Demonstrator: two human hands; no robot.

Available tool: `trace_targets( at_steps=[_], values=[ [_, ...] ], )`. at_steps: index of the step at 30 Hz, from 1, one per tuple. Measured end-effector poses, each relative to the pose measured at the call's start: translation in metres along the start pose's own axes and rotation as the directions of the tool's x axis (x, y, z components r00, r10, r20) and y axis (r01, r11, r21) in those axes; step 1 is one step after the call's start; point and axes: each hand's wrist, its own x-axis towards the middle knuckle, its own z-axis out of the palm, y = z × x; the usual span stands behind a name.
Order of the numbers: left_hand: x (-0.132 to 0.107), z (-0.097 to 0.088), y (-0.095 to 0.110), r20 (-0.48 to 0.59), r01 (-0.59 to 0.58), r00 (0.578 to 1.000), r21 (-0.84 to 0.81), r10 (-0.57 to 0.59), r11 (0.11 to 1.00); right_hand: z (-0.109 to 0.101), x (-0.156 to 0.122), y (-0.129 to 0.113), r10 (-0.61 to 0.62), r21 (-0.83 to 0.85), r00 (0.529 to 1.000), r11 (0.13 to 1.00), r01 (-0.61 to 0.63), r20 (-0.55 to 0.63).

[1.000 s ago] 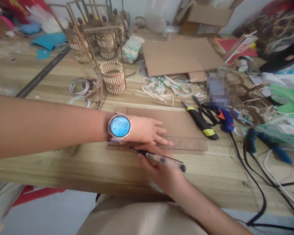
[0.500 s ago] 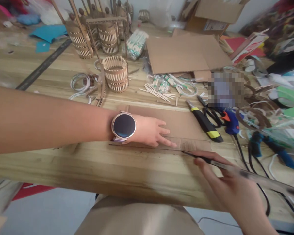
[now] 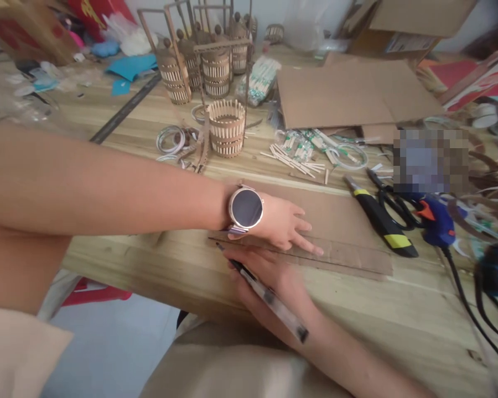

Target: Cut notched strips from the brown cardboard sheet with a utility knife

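Observation:
My left hand lies with spread fingers on a flat piece of brown cardboard, a watch on its wrist. Along the cardboard's front side runs a narrow band with a dark line; whether it is a separate strip I cannot tell. In my right hand is a black-tipped pen with a clear barrel. Its tip points at the left end of the cardboard, just below my left wrist; contact is unclear. My right hand partly covers the cardboard's front edge.
Right of the cardboard lie a black-and-yellow utility knife, black scissors and a blue glue gun with its cord. Behind stand a small stick basket, loose sticks, finished stick lanterns and a larger cardboard sheet.
My right hand has moved with the pen from the right end of the cardboard to its left end. My left hand stays spread on the cardboard. The view has swung left.

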Motion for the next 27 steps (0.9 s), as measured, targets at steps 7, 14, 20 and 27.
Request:
trace_targets(
  at_steps=[7, 14, 20, 27],
  values=[
    [0.002, 0.005, -0.004, 0.112, -0.114, 0.990, 0.254, 0.087, 0.960, 0.017, 0.012, 0.006, 0.027, 0.012, 1.000, 1.000, -0.027, 0.011],
    [0.010, 0.011, -0.012, 0.063, -0.063, 0.997, 0.157, 0.054, 0.986, 0.021, 0.012, 0.007, 0.041, -0.028, 0.999, 0.999, -0.042, -0.017],
    [0.011, 0.015, -0.011, 0.119, -0.169, 0.984, 0.405, 0.132, 0.898, 0.009, 0.004, 0.011, 0.042, -0.065, 0.998, 0.997, -0.045, -0.047],
    [0.006, 0.008, -0.005, 0.175, -0.122, 0.982, 0.303, 0.071, 0.945, 0.015, 0.009, 0.013, 0.035, -0.063, 0.999, 0.997, -0.036, -0.021]
  ],
)
